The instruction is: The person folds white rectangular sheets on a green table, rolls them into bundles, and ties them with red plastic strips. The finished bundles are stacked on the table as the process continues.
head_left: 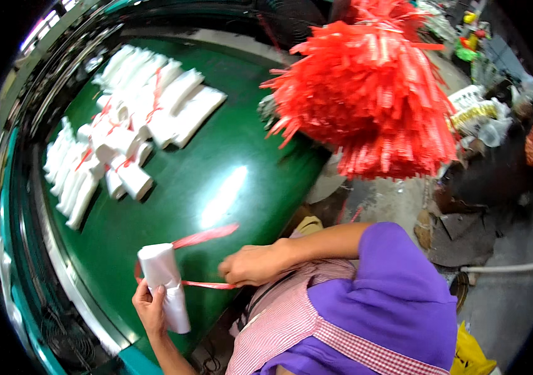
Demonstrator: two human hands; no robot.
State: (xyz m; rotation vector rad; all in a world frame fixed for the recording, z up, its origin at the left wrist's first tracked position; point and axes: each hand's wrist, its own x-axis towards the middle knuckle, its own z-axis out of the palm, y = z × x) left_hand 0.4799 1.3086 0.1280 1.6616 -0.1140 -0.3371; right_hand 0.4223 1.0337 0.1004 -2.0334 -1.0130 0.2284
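Near the front of the green table, my left hand [150,306] grips a folded roll of white plastic bags [164,275], thumb on top and fingers behind it. A red plastic strip [207,285] passes behind the roll, with one end lying loose on the table beyond it. The other end runs to my right hand [249,265], whose fingers are closed on it just right of the roll. Farther back on the table lie several white rolls [130,178], some tied with red strips.
A large bunch of red plastic strips [366,106] hangs at the upper right, over the edge of the green table [179,194]. Machine rails [29,194] border the table's left side. A yellow bag [472,353] and a white pipe [517,267] are at the right, by the floor.
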